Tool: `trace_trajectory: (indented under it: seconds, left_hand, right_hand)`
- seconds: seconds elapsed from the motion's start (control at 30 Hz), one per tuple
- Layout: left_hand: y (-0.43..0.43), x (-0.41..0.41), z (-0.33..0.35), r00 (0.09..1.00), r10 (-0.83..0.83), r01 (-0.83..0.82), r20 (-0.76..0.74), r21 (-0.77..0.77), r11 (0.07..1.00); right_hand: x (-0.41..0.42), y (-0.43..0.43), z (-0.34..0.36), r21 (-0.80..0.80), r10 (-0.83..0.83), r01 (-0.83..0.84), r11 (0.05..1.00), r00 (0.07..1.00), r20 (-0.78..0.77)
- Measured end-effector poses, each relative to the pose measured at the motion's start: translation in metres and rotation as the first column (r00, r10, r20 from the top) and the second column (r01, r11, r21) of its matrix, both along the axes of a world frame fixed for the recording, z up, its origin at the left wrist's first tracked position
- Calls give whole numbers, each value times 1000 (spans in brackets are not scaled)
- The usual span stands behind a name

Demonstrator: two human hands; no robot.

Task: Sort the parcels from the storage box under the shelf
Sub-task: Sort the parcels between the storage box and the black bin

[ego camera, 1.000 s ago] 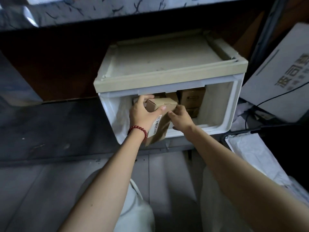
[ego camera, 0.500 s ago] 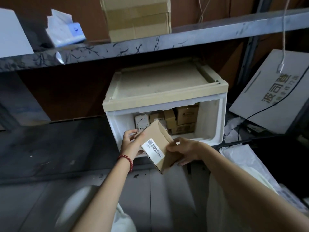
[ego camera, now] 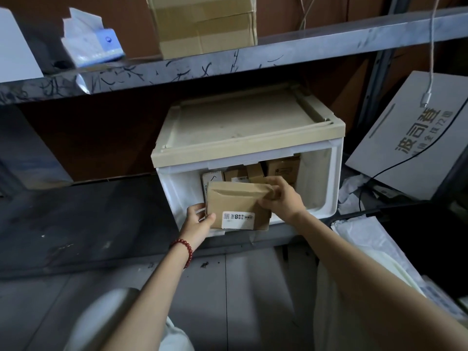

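A white storage box [ego camera: 326,183] with a beige lid sits under the grey shelf [ego camera: 228,69], its front open. Several small cardboard parcels [ego camera: 281,168] stand inside at the back. In front of the opening I hold a flat brown cardboard parcel [ego camera: 238,198] with a white barcode label on its lower edge. My left hand [ego camera: 197,222] grips its lower left corner, thumb on the front face. My right hand [ego camera: 281,196] pinches its upper right corner.
On the shelf above stand a taped cardboard carton [ego camera: 202,24] and a white tissue pack [ego camera: 91,39]. A large grey printed box [ego camera: 410,138] leans at the right, with a dangling white cable [ego camera: 428,97]. White sacks [ego camera: 374,249] lie at lower right.
The parcel came out of the storage box and was turned from tilted to nearly flat facing me. My right hand shifted from its lower edge to its upper right corner.
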State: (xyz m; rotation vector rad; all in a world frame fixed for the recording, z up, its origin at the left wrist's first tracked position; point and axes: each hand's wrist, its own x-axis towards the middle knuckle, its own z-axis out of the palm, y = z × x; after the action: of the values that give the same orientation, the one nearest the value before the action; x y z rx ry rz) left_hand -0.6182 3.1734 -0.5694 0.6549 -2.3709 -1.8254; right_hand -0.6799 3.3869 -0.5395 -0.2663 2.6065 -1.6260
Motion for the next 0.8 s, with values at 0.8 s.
trace_trajectory:
  seconds: [0.8]
  left_hand:
    - [7, 0, 4, 1000, -19, 19, 0, -202, 979]
  right_hand:
    - [-15, -9, -14, -304, 198, -56, 951, 866, 460]
